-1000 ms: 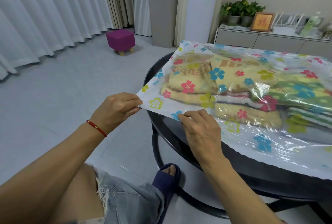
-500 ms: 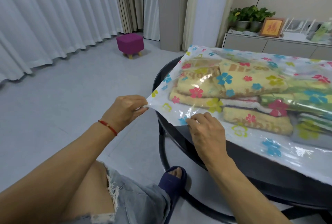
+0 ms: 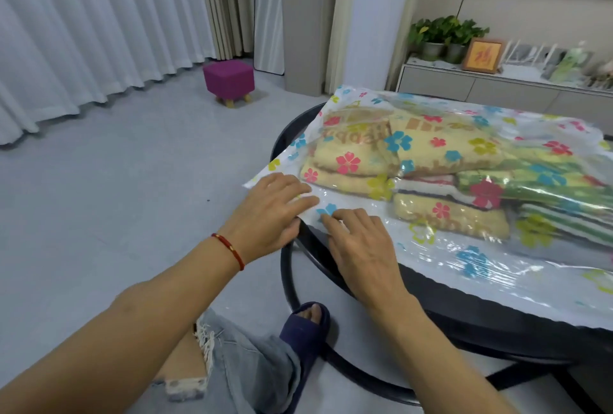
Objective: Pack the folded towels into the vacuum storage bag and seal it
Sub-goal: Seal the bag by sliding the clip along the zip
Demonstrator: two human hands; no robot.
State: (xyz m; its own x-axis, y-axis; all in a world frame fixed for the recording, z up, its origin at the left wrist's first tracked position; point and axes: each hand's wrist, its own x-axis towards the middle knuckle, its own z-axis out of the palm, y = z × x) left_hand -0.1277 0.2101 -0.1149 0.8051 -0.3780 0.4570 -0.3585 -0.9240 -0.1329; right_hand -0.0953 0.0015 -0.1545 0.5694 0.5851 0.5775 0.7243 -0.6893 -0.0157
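- Both hands have changed their hold: a second ago the left hand (image 3: 268, 211) pinched the corner of the bag (image 3: 457, 247) up off the table (image 3: 464, 307) while the right hand (image 3: 361, 247) gripped the edge beside it; now both lie palm-down on that corner, fingers spread and nearly flat, closed on nothing.
- My reading is that pulling the mouth taut is over and pressing the seal shut along the near edge has begun.
- All the towels (image 3: 414, 161) are inside the bag, stacked just behind the hands, so packing looks finished.
- One corner of the bag overhangs the round table's rim at the left, unsupported, so pressing there has little backing.
- Plenty of bare bag edge runs rightward along the near side, clear for the hands to slide.
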